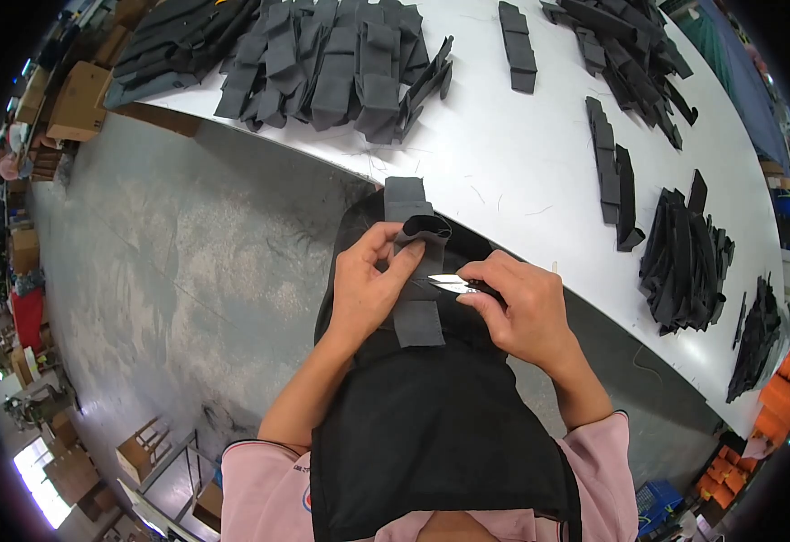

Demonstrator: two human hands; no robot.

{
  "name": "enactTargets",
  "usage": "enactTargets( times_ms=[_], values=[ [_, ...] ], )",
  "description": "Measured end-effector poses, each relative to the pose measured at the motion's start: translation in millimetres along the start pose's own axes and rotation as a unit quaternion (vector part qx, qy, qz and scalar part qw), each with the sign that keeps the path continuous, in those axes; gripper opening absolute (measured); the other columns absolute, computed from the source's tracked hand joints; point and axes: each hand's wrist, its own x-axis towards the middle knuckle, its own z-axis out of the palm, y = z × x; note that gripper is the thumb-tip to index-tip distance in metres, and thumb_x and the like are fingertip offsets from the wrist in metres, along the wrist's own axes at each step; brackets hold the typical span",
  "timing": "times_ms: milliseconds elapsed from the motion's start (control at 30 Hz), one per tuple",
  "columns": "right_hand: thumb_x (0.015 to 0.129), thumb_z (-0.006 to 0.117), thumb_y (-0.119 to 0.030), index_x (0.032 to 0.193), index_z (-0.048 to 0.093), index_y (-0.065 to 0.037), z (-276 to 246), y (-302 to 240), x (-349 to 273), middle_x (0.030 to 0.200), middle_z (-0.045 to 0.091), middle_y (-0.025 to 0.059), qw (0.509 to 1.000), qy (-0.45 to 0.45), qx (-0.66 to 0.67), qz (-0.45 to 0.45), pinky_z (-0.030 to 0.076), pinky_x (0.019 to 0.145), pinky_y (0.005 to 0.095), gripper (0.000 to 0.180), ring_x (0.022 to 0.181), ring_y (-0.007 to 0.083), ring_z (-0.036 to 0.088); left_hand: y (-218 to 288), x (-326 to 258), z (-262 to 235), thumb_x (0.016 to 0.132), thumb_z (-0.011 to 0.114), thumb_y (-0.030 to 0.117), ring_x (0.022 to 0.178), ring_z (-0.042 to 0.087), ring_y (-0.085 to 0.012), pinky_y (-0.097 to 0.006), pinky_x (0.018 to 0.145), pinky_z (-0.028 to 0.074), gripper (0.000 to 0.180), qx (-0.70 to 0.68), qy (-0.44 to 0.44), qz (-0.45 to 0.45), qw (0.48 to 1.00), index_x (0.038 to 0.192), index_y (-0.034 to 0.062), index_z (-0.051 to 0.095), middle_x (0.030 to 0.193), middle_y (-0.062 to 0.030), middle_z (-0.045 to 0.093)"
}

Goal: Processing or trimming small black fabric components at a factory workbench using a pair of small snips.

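Observation:
A dark grey fabric strip [419, 323] with sewn loops lies lengthwise over my lap, its far end reaching the table edge. My left hand [369, 278] pinches one raised loop of it between thumb and fingers. In my right hand [523, 303] is a pair of small thread snips [453, 283], gripped between thumb and fingers. Their silver blades point left and lie at the strip, just below the loop; whether they touch it I cannot tell. Under the strip is my black apron [440, 425].
The white table [503, 163] holds a large pile of similar grey strips [336, 63] at far left, a single strip [518, 50], and several bundles of black strips [687, 262] on the right. Loose threads lie on its top. Cardboard boxes [79, 101] stand beyond the grey floor.

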Motion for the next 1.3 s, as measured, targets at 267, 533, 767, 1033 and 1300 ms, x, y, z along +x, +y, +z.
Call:
enactTargets(
  times_ms=[267, 533, 767, 1033, 1300],
  values=[
    [0.077, 0.067, -0.007, 0.093, 0.064, -0.003, 8, 26, -4, 0.082, 0.063, 0.0051, 0.925, -0.098, 0.318, 0.185, 0.046, 0.062, 0.0252, 0.017, 0.069, 0.0145, 0.061, -2, 2, 0, 0.083, 0.068, 0.015, 0.057, 0.039, -0.0011, -0.019, 0.052, 0.031, 0.021, -0.011, -0.019, -0.023, 0.999, 0.100, 0.0017, 0.066, 0.060, 0.0076, 0.045],
    [0.073, 0.070, -0.004, 0.092, 0.065, -0.003, 26, 4, -21, 0.078, 0.061, 0.0072, 0.988, 0.088, 0.118, 0.046, 0.045, 0.055, 0.0267, 0.019, 0.062, 0.0197, 0.058, 7, 4, 1, 0.083, 0.068, 0.014, 0.055, 0.032, 0.0012, -0.017, 0.050, 0.025, 0.019, -0.071, -0.012, -0.111, 0.991, 0.097, 0.0006, 0.068, 0.059, 0.0112, 0.041],
    [0.069, 0.073, -0.007, 0.091, 0.065, -0.005, 23, -8, -18, 0.078, 0.056, 0.0040, 0.991, 0.126, -0.036, -0.036, 0.042, 0.049, 0.0285, 0.024, 0.058, 0.0187, 0.054, 2, 3, 2, 0.086, 0.066, 0.014, 0.056, 0.036, 0.0023, -0.017, 0.050, 0.028, 0.020, -0.118, 0.007, -0.121, 0.986, 0.099, -0.0012, 0.067, 0.062, 0.0098, 0.050],
    [0.067, 0.074, -0.009, 0.091, 0.065, -0.005, 31, -4, -16, 0.072, 0.048, 0.0034, 0.987, 0.117, -0.060, -0.088, 0.039, 0.047, 0.0286, 0.025, 0.055, 0.0175, 0.050, 6, -1, 6, 0.088, 0.063, 0.013, 0.061, 0.046, 0.0015, -0.016, 0.055, 0.037, 0.021, -0.135, -0.016, -0.116, 0.984, 0.101, -0.0035, 0.066, 0.070, 0.0050, 0.060],
    [0.066, 0.076, -0.006, 0.088, 0.065, -0.005, 31, -7, -15, 0.070, 0.052, 0.0060, 0.986, 0.110, -0.083, -0.092, 0.040, 0.046, 0.0291, 0.025, 0.054, 0.0193, 0.052, -1, 1, 4, 0.087, 0.064, 0.013, 0.058, 0.041, 0.0021, -0.016, 0.051, 0.032, 0.019, -0.112, -0.020, -0.117, 0.987, 0.097, -0.0033, 0.066, 0.064, 0.0085, 0.054]
  ],
)
